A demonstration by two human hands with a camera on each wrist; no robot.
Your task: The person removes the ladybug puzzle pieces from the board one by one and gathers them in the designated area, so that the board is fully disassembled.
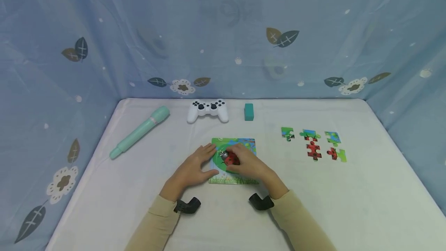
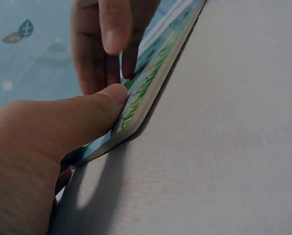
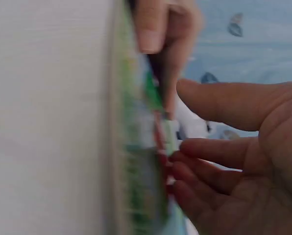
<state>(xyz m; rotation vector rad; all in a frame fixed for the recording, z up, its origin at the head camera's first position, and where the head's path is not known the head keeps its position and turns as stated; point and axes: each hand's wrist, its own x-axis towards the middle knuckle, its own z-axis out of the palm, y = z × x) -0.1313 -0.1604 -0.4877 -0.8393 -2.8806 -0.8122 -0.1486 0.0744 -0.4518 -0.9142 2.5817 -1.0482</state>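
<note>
A flat ladybug picture board (image 1: 233,180) lies on the table in the head view, its thick edge showing in the left wrist view. My left hand (image 1: 193,169) rests at its left side, fingers fairly straight and spread. The left thumb (image 2: 99,105) lies on the top face near a corner. My right hand (image 1: 249,162) is over the board's right half, thumb and fingers apart on either side of the ladybug picture (image 1: 230,158). In the right wrist view, the right fingertips (image 3: 178,171) are right at the board's surface, with nothing visible between them and the thumb.
Several loose jigsaw pieces (image 1: 313,150) lie to the right. Behind the board are a white game controller (image 1: 208,110) and a small teal block (image 1: 249,112). A mint-green tube-shaped object (image 1: 139,132) lies at the left. Blue patterned cloth (image 1: 223,42) hangs behind the white table (image 1: 366,196).
</note>
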